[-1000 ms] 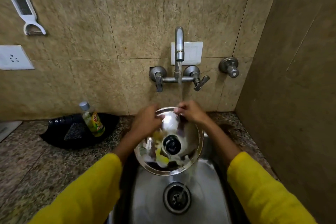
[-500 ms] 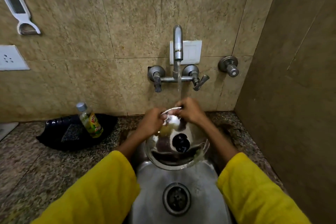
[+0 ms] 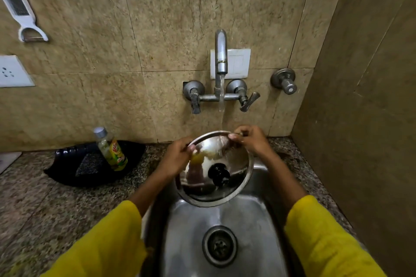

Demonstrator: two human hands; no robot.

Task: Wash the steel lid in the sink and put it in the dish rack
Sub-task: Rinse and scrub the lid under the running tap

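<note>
Steel lid (image 3: 216, 189) under the running tap (image 3: 221, 51), over the sink (image 3: 247, 227)
Left hand (image 3: 177, 159) and right hand (image 3: 249, 139) both grasp its far rim (knob facing up), water splashing on

— What does the steel lid (image 3: 234, 183) look like?
— Round and shiny, with a black knob (image 3: 218, 173) at its middle. The knob side faces up toward the camera, and the polished face mirrors yellow and brown patches.
— How is it posed?
— Tilted, far rim raised, near rim dipping lower. Water streaks show on its upper part.
— Where is it?
— Above the back of the steel sink (image 3: 252, 220), not resting on the basin floor. The round drain (image 3: 220, 246) lies in front of it, well apart.
</note>
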